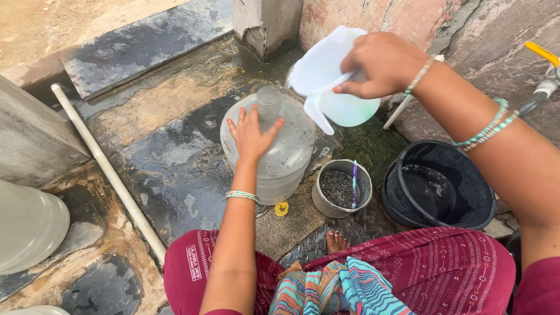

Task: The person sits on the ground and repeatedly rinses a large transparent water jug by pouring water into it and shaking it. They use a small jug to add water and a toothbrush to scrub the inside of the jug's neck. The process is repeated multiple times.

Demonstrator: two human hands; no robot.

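**Jug tilted over the big water bottle**

At the centre of the frame a large clear water bottle (271, 149) stands upright on the wet stone floor (169, 163). The left hand (252, 135) lies flat on the bottle's shoulder, fingers spread apart — pressing, not gripping — just below its open neck. Above and to the right, the right hand (382, 64) is closed around the handle of a pale plastic jug (332, 79), which is tipped with its spout pointing down toward the bottle's neck; jug and bottle are near but apart.

Right of the bottle sits a small metal pot (341, 188) holding dark grit and a thin purple stick. Further right — a black bucket (437, 185) with water in it. A small yellow cap (282, 208) lies at the bottle's base. A white pipe (108, 172) runs diagonally across the left of the frame.
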